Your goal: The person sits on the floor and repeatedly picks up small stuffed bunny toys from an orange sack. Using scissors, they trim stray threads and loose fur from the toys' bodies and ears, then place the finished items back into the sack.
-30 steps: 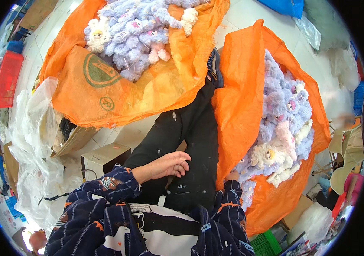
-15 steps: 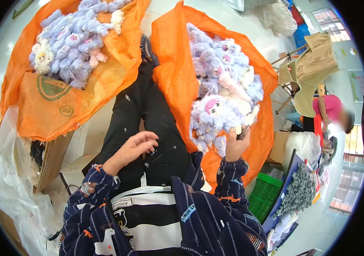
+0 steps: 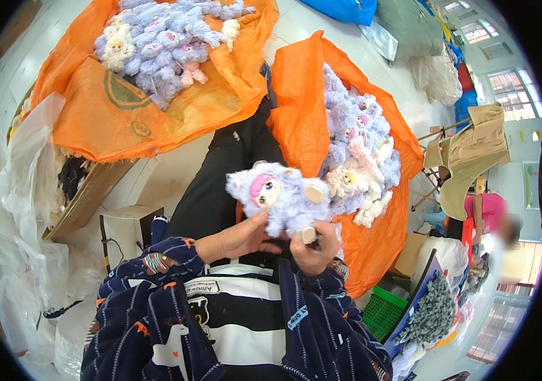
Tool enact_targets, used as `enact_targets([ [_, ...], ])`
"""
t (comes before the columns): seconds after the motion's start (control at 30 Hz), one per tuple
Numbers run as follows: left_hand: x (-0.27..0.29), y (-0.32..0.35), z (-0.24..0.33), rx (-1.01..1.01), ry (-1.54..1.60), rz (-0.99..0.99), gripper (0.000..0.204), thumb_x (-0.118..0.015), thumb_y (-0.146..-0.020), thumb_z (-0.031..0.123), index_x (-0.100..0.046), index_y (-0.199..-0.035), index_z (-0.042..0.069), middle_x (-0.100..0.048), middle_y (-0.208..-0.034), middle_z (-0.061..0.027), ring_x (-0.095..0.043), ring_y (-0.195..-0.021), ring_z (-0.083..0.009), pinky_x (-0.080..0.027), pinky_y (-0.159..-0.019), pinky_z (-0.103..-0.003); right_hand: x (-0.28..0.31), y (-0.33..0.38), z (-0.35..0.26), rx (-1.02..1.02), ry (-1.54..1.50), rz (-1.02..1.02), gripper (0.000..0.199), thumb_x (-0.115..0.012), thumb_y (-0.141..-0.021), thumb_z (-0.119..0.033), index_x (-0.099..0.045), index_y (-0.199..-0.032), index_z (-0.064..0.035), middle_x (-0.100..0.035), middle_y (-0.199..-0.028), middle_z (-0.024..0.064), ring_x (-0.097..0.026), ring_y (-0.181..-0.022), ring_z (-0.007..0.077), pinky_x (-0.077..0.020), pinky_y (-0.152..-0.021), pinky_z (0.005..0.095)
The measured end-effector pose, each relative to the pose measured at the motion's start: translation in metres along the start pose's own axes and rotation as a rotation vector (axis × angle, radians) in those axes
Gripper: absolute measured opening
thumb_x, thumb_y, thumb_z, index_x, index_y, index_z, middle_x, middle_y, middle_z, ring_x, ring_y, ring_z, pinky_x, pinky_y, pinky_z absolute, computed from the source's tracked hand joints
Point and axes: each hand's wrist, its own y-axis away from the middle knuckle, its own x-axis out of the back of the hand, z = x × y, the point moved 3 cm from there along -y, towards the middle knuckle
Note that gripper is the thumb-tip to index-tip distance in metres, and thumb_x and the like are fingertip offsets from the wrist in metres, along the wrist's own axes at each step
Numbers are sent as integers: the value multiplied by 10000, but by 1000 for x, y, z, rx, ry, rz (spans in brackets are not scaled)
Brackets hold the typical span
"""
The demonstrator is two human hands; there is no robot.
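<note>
A fluffy lilac plush toy (image 3: 290, 193) with a pink-framed face and pale soles lies tilted above my lap, its head to the left. My left hand (image 3: 238, 238) holds its lower side near the head, thumb against the fur and fingers partly beneath. The fingers of my right hand (image 3: 315, 251) are closed around the foot nearest me. Whether the dark tool seen earlier is still in that palm is hidden. To the right, an orange woven sack (image 3: 299, 108) gapes around a heap of similar lilac, white and pink plush toys (image 3: 363, 149).
A second orange sack (image 3: 87, 120) at the far left bears another plush pile (image 3: 157, 44). Clear plastic sheeting (image 3: 23, 209) and a cardboard box (image 3: 131, 222) stand left. At right are a green crate (image 3: 385, 311), a tan folding chair (image 3: 474, 159) and a seated person (image 3: 490, 219).
A lilac plush toy has come out of the right sack to above my lap, my right hand bringing it leftward. My left hand has moved onto it. The view has shifted.
</note>
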Motion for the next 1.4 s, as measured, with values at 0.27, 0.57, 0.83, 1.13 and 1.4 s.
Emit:
enact_targets([
  [0.27, 21, 16, 48, -398, -129, 254, 451, -572, -777, 45, -433, -1205, 25, -537, -1133, -98, -514, -1059, -201, -425, -894, -342, -19, 14, -3, -118, -23, -296, 371, -804, -588, -126, -568, -851, -12, -578, -626, 85, -576, -517, 157, -453, -494, 242],
  [0.57, 39, 26, 41, -416, -252, 298, 500, -588, -724, -4, -422, -1196, 16, -536, -1104, -81, -517, -1032, -179, -422, -883, -325, -35, 23, 15, -1, 118, -423, 356, -689, -659, -60, -545, -984, -41, -565, -679, 88, -571, -554, 175, -431, -497, 270],
  [0.83, 46, 40, 32, -254, -563, 213, 584, -651, -677, 31, -426, -1215, 8, -540, -1112, -57, -490, -1037, -143, -375, -917, -295, -23, 16, 44, -856, -389, -796, 224, -612, -787, -177, -588, -916, 4, -575, -665, 8, -538, -570, 58, -377, -476, 176],
  [1.13, 27, 30, 54, -109, -620, 353, 300, -531, -859, 195, -559, -1066, -21, -605, -966, -52, -550, -854, -93, -442, -767, -241, -75, -6, 49, -897, -804, -460, 243, -629, -800, -129, -578, -980, 25, -600, -863, 21, -523, -753, 71, -425, -692, 210],
  [1.4, 52, 21, 24, -454, -604, 633, 217, -519, -877, 165, -620, -916, -23, -622, -810, -33, -559, -714, -77, -450, -631, -212, -86, 12, 52, -617, -537, -202, 270, -640, -770, -83, -572, -1000, 42, -625, -849, 60, -548, -776, 98, -441, -712, 242],
])
